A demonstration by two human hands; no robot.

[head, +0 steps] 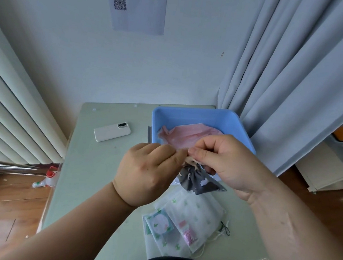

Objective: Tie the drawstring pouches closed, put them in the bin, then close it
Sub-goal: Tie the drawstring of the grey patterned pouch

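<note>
A small grey patterned drawstring pouch (196, 180) hangs above the table's middle, its neck gathered. My left hand (147, 173) and my right hand (224, 158) meet just above it, each pinching the pouch's strings at the neck. The strings themselves are hidden between my fingertips. Behind my hands stands an open blue bin (199, 117) with a pink pouch (186, 136) lying inside. On the table below the grey pouch lie translucent white pouches with green prints (191, 222), their cords trailing to the right.
A white phone (112, 132) lies on the pale green table (92, 164) to the left of the bin. A grey lid edge (149, 135) shows beside the bin's left wall. A curtain hangs right, a radiator left, a spray bottle (45, 179) on the floor.
</note>
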